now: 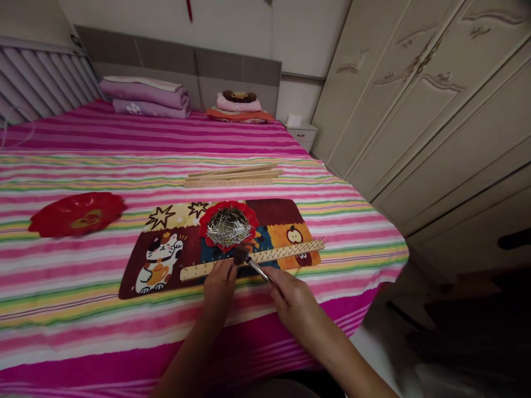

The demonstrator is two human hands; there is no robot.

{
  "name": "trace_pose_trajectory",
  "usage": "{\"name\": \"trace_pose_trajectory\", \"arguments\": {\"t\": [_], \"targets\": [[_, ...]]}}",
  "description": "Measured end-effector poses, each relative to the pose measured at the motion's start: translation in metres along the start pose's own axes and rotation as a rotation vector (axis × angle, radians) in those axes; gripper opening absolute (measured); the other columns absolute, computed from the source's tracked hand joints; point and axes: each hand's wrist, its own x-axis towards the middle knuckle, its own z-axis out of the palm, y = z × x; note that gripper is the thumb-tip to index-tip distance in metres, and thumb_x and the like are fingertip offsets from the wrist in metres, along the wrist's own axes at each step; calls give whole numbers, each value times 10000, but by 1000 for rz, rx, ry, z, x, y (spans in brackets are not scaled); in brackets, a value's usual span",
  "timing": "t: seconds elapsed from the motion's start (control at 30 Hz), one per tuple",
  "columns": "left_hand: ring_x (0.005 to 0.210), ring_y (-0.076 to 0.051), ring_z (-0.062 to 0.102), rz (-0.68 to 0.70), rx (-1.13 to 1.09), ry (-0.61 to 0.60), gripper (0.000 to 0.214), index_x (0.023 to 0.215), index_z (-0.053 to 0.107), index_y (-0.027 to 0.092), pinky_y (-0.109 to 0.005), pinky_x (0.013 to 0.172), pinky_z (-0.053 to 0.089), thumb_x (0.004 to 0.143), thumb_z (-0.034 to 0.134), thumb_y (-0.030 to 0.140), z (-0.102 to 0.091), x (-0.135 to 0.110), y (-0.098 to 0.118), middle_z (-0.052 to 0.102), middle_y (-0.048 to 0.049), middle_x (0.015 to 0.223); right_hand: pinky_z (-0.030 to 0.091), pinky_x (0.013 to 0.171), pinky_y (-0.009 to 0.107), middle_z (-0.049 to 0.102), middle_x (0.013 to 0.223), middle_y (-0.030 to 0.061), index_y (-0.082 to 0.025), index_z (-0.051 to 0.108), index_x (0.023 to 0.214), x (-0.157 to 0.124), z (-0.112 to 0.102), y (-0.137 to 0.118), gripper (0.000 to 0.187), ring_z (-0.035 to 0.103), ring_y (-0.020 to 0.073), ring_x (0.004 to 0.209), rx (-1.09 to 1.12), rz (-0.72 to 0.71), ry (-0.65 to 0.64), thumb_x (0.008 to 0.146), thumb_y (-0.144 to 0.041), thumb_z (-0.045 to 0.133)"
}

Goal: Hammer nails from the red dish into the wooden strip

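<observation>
A long wooden strip (286,251) with a row of pins lies across a colourful cat-print mat (166,254) on the bed. My right hand (290,293) is closed around the handle of a small hammer (246,260), its dark head resting over the strip's middle. My left hand (219,282) sits with fingers pinched at the strip just beside the hammer head; what the fingers hold is too small to make out. Right behind the strip stands a red scalloped dish (228,225) heaped with metal pins.
More wooden strips (232,176) are stacked farther back on the striped bedspread. An empty-looking red dish (77,213) lies at the left. Folded bedding (145,97) and a cushion sit by the headboard. A cream wardrobe (435,110) runs along the right.
</observation>
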Motion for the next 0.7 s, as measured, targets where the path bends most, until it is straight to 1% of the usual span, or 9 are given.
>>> {"name": "trace_pose_trajectory", "arguments": {"t": [0.07,0.13,0.27,0.33,0.43,0.5,0.57,0.63,0.7], "targets": [[842,-175,598,-9,8,-6,185,828,630,222,-275,764,452,802,447,224,-1,0,1,650,-35,848,488,852,331,655,1053,86,-211,525,1248,-2,0,0,390,616,204,961,3,4,-43,883,-147,403],[844,-176,600,-11,-4,-14,178,819,629,223,-274,767,453,795,453,219,-2,1,2,651,-34,851,477,860,307,649,1068,81,-210,530,1237,-10,-3,-1,372,608,198,979,41,22,-30,891,-163,402],[846,-177,611,-11,-35,-14,176,821,638,220,-275,773,462,797,472,274,0,1,0,662,-34,862,489,741,245,681,935,31,-231,574,1179,-34,-10,4,313,632,177,841,174,179,-25,900,-257,433],[829,-176,618,-19,-32,-20,193,873,642,207,-275,766,467,787,493,294,-2,0,-1,668,-39,879,482,649,237,685,832,14,-228,595,1153,-48,-8,15,312,625,173,730,229,280,-59,891,-293,438],[813,-170,621,-3,4,-8,231,932,636,194,-266,751,467,801,482,306,-15,1,1,670,-42,889,463,616,252,674,792,19,-215,627,1110,-68,3,39,320,598,178,680,272,397,-51,858,-301,450],[848,-174,613,28,69,44,238,927,636,192,-266,769,455,822,463,318,-29,9,5,666,-47,908,448,615,257,658,783,24,-203,643,1077,-80,13,57,317,578,175,674,311,450,-29,831,-300,468],[877,-191,598,54,194,84,246,919,642,178,-282,788,442,833,456,314,-43,25,10,657,-66,930,412,552,241,605,678,3,-189,642,1063,-89,23,73,320,524,150,590,372,497,-19,807,-292,478],[890,-223,584,73,370,39,257,916,659,159,-322,808,428,834,450,284,-53,45,15,651,-95,927,352,489,222,521,589,-30,-177,632,1060,-96,32,84,327,441,120,510,446,540,-12,788,-283,484],[914,-258,570,77,522,-34,268,942,672,173,-372,809,414,833,442,256,-57,64,20,651,-102,952,302,458,212,470,561,-48,-169,620,1059,-99,38,91,336,381,102,475,520,580,-3,778,-290,484]]}}
